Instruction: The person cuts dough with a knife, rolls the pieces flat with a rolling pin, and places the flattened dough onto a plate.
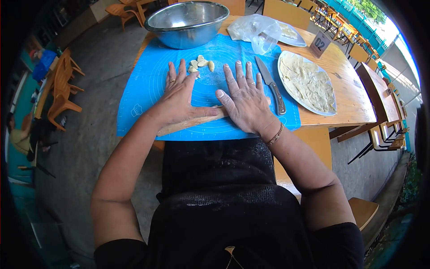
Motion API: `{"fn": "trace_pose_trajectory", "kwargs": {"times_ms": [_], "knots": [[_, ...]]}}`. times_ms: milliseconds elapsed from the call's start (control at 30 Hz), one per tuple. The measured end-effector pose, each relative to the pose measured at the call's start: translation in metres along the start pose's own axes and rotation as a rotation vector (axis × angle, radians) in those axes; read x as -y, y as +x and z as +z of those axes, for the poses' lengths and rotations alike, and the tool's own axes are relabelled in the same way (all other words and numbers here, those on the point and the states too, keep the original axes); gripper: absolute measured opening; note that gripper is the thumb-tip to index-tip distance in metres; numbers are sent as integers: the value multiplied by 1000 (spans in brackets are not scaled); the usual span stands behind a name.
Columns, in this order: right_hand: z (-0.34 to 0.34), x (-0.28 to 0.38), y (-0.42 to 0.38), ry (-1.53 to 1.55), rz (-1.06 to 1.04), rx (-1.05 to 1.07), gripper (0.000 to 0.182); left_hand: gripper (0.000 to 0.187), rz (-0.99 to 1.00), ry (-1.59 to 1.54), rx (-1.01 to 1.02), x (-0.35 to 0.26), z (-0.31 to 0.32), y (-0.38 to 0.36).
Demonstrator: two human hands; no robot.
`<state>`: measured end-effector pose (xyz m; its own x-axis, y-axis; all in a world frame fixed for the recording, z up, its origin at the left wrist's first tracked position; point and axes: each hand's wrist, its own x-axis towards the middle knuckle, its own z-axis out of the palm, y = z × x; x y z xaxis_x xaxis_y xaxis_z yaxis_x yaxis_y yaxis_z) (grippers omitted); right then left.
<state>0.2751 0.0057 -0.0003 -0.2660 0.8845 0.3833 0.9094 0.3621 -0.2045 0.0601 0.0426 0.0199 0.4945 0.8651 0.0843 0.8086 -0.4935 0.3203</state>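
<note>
A wooden rolling pin (190, 124), dusted with flour, lies across the near edge of the blue silicone mat (148, 96). My left hand (176, 98) rests over its left part, thumb stretched along it and fingers spread. Over the right part lies my right hand (247, 99), flat, floury and with fingers apart. Several small pale dough pieces (200, 62) sit just beyond my left fingertips; one is partly behind that hand. To the right of my right hand is a knife (271, 84) with a dark handle. What lies beneath my palms is hidden.
A large steel bowl (187, 38) stands at the mat's far left. Behind the mat are a clear plastic bag (264, 33) and a plate (295, 41). Flattened dough covers a white plate (307, 83) at right, near a "02" sign (320, 44).
</note>
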Motion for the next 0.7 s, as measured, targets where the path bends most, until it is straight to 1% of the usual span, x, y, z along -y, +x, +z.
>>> {"fn": "trace_pose_trajectory", "kwargs": {"times_ms": [133, 200, 233, 300, 333, 400, 433, 500, 533, 600, 700], "knots": [[0, -3, 7, -16, -24, 63, 83, 125, -25, -23, -8, 4, 7, 6], [-1, -2, 9, -40, -40, 75, 85, 117, -37, 47, -34, 4, 8, 9], [-1, -2, 9, -40, -42, 75, 85, 117, -38, 47, -36, 4, 8, 9], [-1, -2, 7, -66, -48, 63, 85, 107, -25, 105, -52, 6, 9, 9], [0, -1, 7, -62, -48, 63, 85, 107, -27, 108, -50, 9, 11, 9], [0, -1, 6, -66, -53, 56, 86, 101, 1, 111, -112, 10, 11, 11], [0, -2, 6, -64, -53, 56, 86, 101, 1, 112, -111, 5, 8, 10], [0, -3, 6, -79, -74, 45, 87, 92, -75, 59, -49, -7, 3, 5], [-1, -3, 5, -77, -75, 52, 87, 92, -80, 56, -45, -5, 5, 5], [-2, -3, 4, -49, -91, 18, 89, 106, 25, 24, -63, 0, 8, 5], [-4, -3, 0, -55, -116, -2, 90, 109, 12, 100, -54, -1, 8, 6]]}}
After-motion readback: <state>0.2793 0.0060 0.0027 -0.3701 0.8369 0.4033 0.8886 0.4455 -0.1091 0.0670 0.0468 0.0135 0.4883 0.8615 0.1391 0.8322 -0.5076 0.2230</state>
